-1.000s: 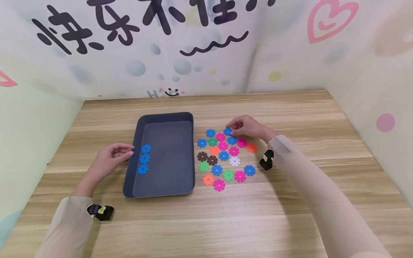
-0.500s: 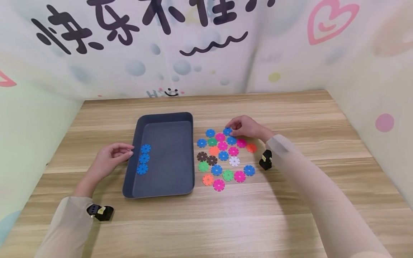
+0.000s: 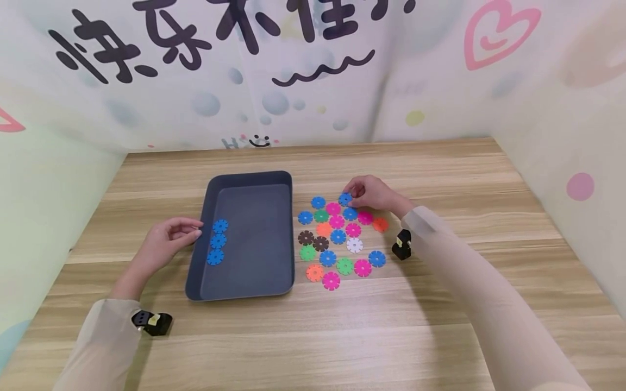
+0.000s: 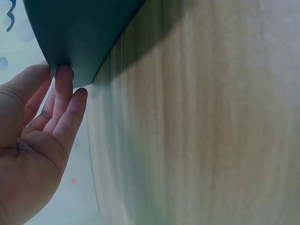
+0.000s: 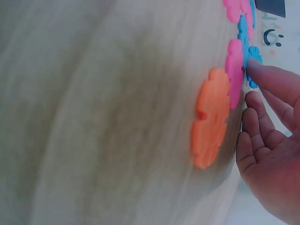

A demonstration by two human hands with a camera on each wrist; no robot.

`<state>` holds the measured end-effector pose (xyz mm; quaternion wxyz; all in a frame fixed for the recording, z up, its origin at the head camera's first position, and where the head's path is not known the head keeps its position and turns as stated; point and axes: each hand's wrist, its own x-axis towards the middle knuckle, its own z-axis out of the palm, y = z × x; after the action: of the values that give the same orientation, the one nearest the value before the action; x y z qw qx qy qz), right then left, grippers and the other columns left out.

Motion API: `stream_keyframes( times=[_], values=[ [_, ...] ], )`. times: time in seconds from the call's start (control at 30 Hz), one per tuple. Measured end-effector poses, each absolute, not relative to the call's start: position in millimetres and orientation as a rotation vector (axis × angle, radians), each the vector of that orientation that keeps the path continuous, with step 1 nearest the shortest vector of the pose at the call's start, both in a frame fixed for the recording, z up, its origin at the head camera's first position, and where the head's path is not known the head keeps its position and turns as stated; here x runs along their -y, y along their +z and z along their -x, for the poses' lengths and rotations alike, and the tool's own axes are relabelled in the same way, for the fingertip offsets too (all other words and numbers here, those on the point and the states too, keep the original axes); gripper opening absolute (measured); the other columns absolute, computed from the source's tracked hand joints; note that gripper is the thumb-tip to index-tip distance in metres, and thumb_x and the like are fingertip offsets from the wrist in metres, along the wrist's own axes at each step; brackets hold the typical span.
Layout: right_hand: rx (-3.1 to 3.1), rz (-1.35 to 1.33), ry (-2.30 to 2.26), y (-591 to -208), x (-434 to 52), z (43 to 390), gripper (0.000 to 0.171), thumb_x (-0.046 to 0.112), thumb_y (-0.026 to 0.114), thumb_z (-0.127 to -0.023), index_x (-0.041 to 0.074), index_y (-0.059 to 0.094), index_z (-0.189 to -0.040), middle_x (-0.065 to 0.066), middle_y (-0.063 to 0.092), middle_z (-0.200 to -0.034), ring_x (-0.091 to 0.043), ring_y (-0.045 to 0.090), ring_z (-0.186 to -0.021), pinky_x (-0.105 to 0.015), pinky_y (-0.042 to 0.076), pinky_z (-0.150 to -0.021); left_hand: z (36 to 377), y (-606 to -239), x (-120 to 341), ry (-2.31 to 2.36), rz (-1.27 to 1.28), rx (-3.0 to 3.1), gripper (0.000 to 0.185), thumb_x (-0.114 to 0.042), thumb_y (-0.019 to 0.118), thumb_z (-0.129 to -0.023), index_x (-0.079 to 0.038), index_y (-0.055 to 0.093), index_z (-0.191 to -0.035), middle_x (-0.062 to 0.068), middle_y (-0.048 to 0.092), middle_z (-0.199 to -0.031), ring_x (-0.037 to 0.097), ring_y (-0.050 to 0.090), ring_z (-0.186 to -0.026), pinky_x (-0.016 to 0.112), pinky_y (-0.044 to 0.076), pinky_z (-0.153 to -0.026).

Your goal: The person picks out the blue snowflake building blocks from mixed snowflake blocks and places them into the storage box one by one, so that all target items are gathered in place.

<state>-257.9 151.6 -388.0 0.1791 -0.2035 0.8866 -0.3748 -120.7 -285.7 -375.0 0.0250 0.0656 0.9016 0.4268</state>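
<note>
My left hand (image 3: 163,241) pinches the left rim of a dark grey rectangular tray (image 3: 286,233); the left wrist view has its thumb (image 4: 33,79) and fingertips at the tray's outer wall (image 4: 79,42). Three blue notched snowflake discs (image 3: 217,241) lie in a column inside, along the tray's left side. Over the far edge of a loose group of discs, my right hand (image 3: 374,193) pinches a blue snowflake disc (image 3: 345,199) between thumb and fingers. In the right wrist view that disc (image 5: 254,54) shows partly behind the thumb, with a pink disc (image 5: 234,72) and an orange disc (image 5: 211,119) nearer the camera.
Right of the tray, pink, green, orange, brown, blue and white discs (image 3: 355,245) lie flat and close together on the wooden table (image 3: 313,336). A printed cloth backdrop (image 3: 313,108) stands behind the table's far edge. Each wrist carries a small black camera (image 3: 402,245).
</note>
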Motion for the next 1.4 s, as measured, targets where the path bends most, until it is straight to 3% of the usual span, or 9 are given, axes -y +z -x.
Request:
stream_keyframes(
  times=[0.2, 0.43, 0.8, 1.2, 1.4],
  values=[
    [-2.493, 0.566, -1.102, -389.1, -149.8, 257.6, 0.026, -0.001, 0.067, -0.081, -0.003, 0.056, -0.103, -0.019, 0.058, -0.098, -0.03, 0.054, -0.092, -0.038, 0.047, -0.086, 120.3, -373.6, 284.9, 1.326, -0.186, -2.781, 0.031, -0.018, 0.057, -0.092, 0.006, 0.059, -0.112, 0.022, 0.062, -0.098, 0.001, 0.059, -0.074, 0.015, 0.049, -0.066],
    [-2.467, 0.624, -1.176, -389.3, -151.0, 257.4, 0.022, 0.0, 0.07, -0.078, 0.003, 0.054, -0.094, -0.015, 0.058, -0.09, -0.027, 0.056, -0.084, -0.035, 0.05, -0.079, 121.1, -374.9, 285.3, 1.321, -0.177, -2.778, 0.032, -0.02, 0.057, -0.092, 0.005, 0.059, -0.113, 0.021, 0.062, -0.099, 0.001, 0.059, -0.075, 0.015, 0.049, -0.067],
    [-2.524, 0.622, -1.092, -384.6, -145.4, 256.4, 0.02, -0.009, 0.062, -0.081, -0.003, 0.061, -0.101, -0.017, 0.062, -0.093, -0.029, 0.057, -0.088, -0.039, 0.048, -0.082, 122.4, -376.6, 286.6, 1.322, -0.168, -2.773, 0.033, -0.021, 0.058, -0.092, 0.004, 0.059, -0.113, 0.022, 0.062, -0.102, 0.001, 0.059, -0.076, 0.017, 0.05, -0.068],
    [-2.535, 0.626, -1.124, -378.4, -138.7, 255.9, 0.02, -0.006, 0.058, -0.086, -0.002, 0.063, -0.105, -0.016, 0.062, -0.106, -0.029, 0.057, -0.098, -0.04, 0.045, -0.089, 122.7, -377.7, 287.1, 1.335, -0.172, -2.771, 0.032, -0.02, 0.058, -0.091, 0.004, 0.059, -0.112, 0.022, 0.062, -0.101, 0.0, 0.059, -0.075, 0.017, 0.05, -0.067],
    [-2.509, 0.659, -1.176, -372.9, -127.9, 255.6, 0.02, -0.005, 0.058, -0.087, 0.0, 0.063, -0.105, -0.014, 0.062, -0.099, -0.026, 0.056, -0.091, -0.036, 0.047, -0.084, 123.2, -378.6, 287.6, 1.345, -0.181, -2.769, 0.032, -0.02, 0.058, -0.091, 0.005, 0.059, -0.112, 0.022, 0.062, -0.1, 0.0, 0.06, -0.075, 0.017, 0.05, -0.067]
  ],
)
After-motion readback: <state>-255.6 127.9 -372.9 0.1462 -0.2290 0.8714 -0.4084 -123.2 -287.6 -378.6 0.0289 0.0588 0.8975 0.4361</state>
